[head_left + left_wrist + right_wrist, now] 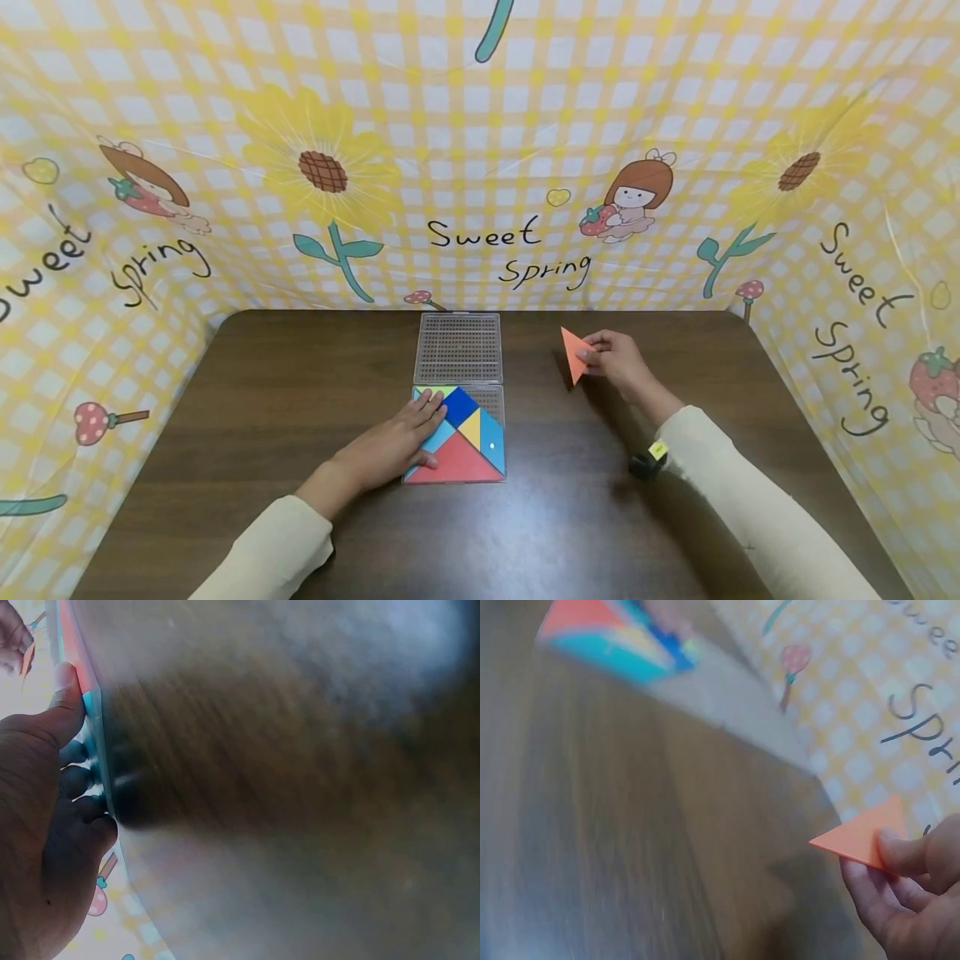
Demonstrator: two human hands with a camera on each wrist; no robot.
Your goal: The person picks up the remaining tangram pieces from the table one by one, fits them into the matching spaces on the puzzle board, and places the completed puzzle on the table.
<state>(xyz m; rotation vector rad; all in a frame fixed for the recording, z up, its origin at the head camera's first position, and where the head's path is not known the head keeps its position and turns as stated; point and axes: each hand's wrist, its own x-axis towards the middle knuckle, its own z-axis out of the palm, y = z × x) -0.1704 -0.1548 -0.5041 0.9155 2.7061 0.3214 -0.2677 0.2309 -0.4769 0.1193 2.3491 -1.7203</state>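
Note:
My right hand (621, 360) pinches an orange triangle tangram piece (574, 356) between thumb and fingers, held above the table right of the case. In the right wrist view the thumb lies on the face of this triangle (859, 838), and the fingers support it from beneath. My left hand (397, 437) rests with extended fingers over the left side of the tangram set in the clear plastic case (495, 398). Around it show a red triangle (455, 460), a dark blue square (461, 408), a yellow triangle (471, 429) and light blue pieces (491, 442). A green piece (447, 389) is partly hidden by the fingers.
The case's gridded lid (458, 348) lies folded back toward the far edge of the brown wooden table (315, 350). A yellow checked cloth (465, 150) with flowers and lettering hangs behind and on both sides. A dark wrist camera (647, 463) sits below the right sleeve.

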